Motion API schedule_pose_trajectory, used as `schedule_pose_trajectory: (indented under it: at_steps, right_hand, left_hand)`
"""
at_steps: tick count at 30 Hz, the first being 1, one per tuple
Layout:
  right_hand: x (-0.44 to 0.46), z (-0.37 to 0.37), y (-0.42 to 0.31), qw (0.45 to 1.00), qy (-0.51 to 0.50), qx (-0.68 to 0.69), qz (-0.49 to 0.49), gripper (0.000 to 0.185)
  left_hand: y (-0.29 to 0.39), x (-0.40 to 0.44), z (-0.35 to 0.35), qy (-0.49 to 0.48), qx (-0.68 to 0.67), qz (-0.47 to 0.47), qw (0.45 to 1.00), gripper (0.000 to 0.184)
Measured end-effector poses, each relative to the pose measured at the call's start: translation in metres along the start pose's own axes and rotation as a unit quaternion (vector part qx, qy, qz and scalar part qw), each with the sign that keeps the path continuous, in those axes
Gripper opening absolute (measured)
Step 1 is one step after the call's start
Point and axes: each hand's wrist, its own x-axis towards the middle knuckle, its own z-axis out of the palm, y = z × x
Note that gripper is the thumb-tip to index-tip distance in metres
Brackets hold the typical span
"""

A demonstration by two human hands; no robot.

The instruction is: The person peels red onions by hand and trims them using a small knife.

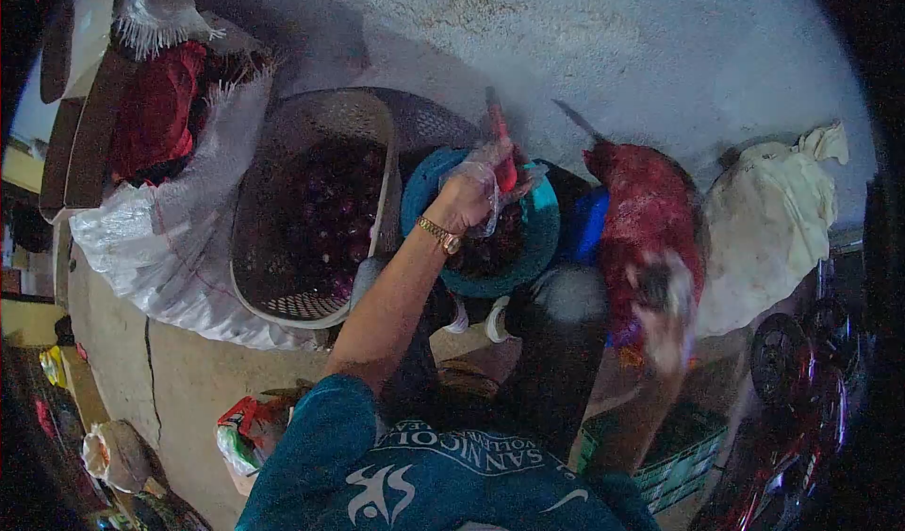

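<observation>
My left hand (476, 187), in a clear plastic glove with a gold watch at the wrist, is closed around a slim red-handled tool (498, 121) whose exact kind I cannot make out. It is over a round teal tub (419, 201) with dark contents. My right hand (665, 295) is smeared by motion in front of a red mesh sack (650, 187); its fingers are unclear. Left of the tub stands a grey perforated basket (382, 116) with dark purple round pieces (325, 206) that look like red onions.
A white woven sack (156, 248) with red mesh at its mouth lies left of the basket. A pale cloth sack (768, 229) leans on the wall at right. A green crate (683, 465) stands by my right arm, and a plastic bag (240, 437) lies on the floor.
</observation>
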Motion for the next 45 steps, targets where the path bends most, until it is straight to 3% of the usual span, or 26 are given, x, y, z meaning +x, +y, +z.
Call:
schedule_pose_trajectory:
  at_steps: [2,4,5,6,9,13,16,17,18,19,20,21,22,24,27,30,31,33,37,39,40,42,45]
  right_hand:
    - [0.037,0.034,0.016,0.991,-0.077,-0.066,-0.091,0.06]
    - [0.087,0.061,0.04,0.959,-0.111,-0.185,-0.184,0.043]
    - [0.103,0.078,0.039,0.987,-0.139,-0.037,-0.07,0.046]
    - [0.115,0.094,0.038,0.979,-0.163,0.112,0.048,0.05]
    - [0.14,0.128,0.045,0.961,-0.234,0.128,0.079,0.056]
    - [0.154,0.149,0.057,0.963,-0.215,0.121,0.109,0.06]
    - [0.159,0.147,0.067,0.933,-0.265,0.203,0.138,0.064]
    - [0.175,0.136,0.095,0.952,-0.276,-0.066,-0.118,0.066]
    - [0.183,0.129,0.112,0.839,-0.249,-0.327,-0.357,0.069]
    - [0.173,0.138,0.094,0.84,-0.249,-0.326,-0.356,0.069]
    - [0.164,0.149,0.076,0.949,-0.252,-0.145,-0.122,0.069]
    - [0.158,0.156,0.063,0.964,-0.231,0.051,0.124,0.069]
    - [0.162,0.155,0.066,0.964,-0.231,0.052,0.125,0.069]
    - [0.17,0.153,0.068,0.952,-0.23,0.128,0.159,0.061]
    - [0.168,0.151,0.053,0.926,-0.206,0.24,0.206,0.047]
    - [0.16,0.146,0.035,0.914,-0.22,0.288,0.183,0.038]
    - [0.163,0.143,0.037,0.914,-0.22,0.288,0.183,0.038]
    - [0.17,0.137,0.042,0.897,-0.232,0.335,0.173,0.029]
    - [0.164,0.133,0.037,0.875,-0.257,0.381,0.149,0.025]
    - [0.159,0.134,0.031,0.828,-0.368,0.393,0.157,0.024]
    - [0.158,0.135,0.031,0.828,-0.368,0.393,0.157,0.024]
    - [0.157,0.137,0.031,0.819,-0.357,0.414,0.174,0.026]
    - [0.159,0.143,0.033,0.843,-0.337,0.391,0.147,0.025]
  left_hand:
    - [0.0,0.0,0.001,-0.009,0.012,0.016,1.0,0.026]
    - [0.004,-0.002,0.003,-0.019,0.026,0.034,0.999,0.026]
    - [0.005,-0.004,0.007,-0.013,0.043,0.039,0.998,0.027]
    - [0.007,-0.006,0.01,-0.007,0.06,0.043,0.997,0.028]
    - [0.009,-0.012,0.017,-0.022,0.077,0.029,0.996,0.028]
    - [0.003,-0.003,0.013,-0.031,0.174,0.08,0.981,0.026]
    - [0.004,-0.005,0.007,-0.01,0.226,0.092,0.97,0.031]
    - [0.004,-0.009,0.005,-0.031,0.249,0.087,0.964,0.035]
    - [0.004,-0.011,0.005,-0.051,0.271,0.082,0.958,0.04]
    - [0.002,-0.01,0.006,-0.05,0.271,0.081,0.958,0.04]
    - [0.0,-0.008,0.007,-0.059,0.315,0.099,0.942,0.044]
    - [0.0,-0.008,0.012,-0.067,0.358,0.118,0.924,0.048]
    - [0.002,-0.009,0.016,-0.066,0.358,0.118,0.924,0.048]
    - [0.006,-0.008,0.023,-0.059,0.474,0.192,0.857,0.049]
    - [0.015,0.003,0.013,-0.083,0.548,0.145,0.82,0.054]
    - [0.03,-0.008,0.016,-0.128,0.593,0.179,0.775,0.054]
    - [0.03,-0.011,0.019,-0.128,0.593,0.179,0.775,0.054]
    - [0.029,-0.016,0.022,-0.134,0.409,0.199,0.88,0.059]
    - [0.034,-0.01,0.013,-0.074,0.482,0.224,0.844,0.066]
    - [0.039,-0.013,0.014,-0.048,0.661,0.265,0.7,0.075]
    - [0.038,-0.014,0.016,-0.047,0.661,0.266,0.7,0.075]
    - [0.031,-0.012,0.021,-0.081,0.552,0.243,0.794,0.076]
    - [0.018,-0.006,0.014,-0.01,0.572,0.249,0.781,0.069]
